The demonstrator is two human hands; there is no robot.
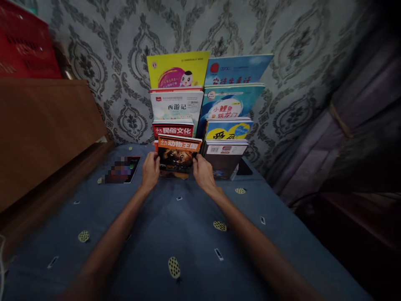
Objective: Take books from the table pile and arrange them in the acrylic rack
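Observation:
Between my two hands stands a book with a lion on its cover [177, 159], upright at the front of the left stack. My left hand [151, 169] is closed on its left edge, and my right hand [203, 170] grips the right edge. Just behind it rise a red-topped book [173, 130], a white book [177, 104] and a tall yellow book [178, 67]. To the right is a second stack: a dark book with a barcode [225, 156] in front, then a yellow-and-blue book [228, 129], a teal book [232, 100] and a blue book [239, 67].
A flat book or card, partly blurred [122, 169], lies left on the blue patterned sheet [150, 234]. A dark flat object [244, 168] lies behind the right stack. Patterned wallpaper [131, 83] backs everything. A wooden cabinet [44, 129] bears a red box [28, 42]; a curtain [326, 113] hangs right.

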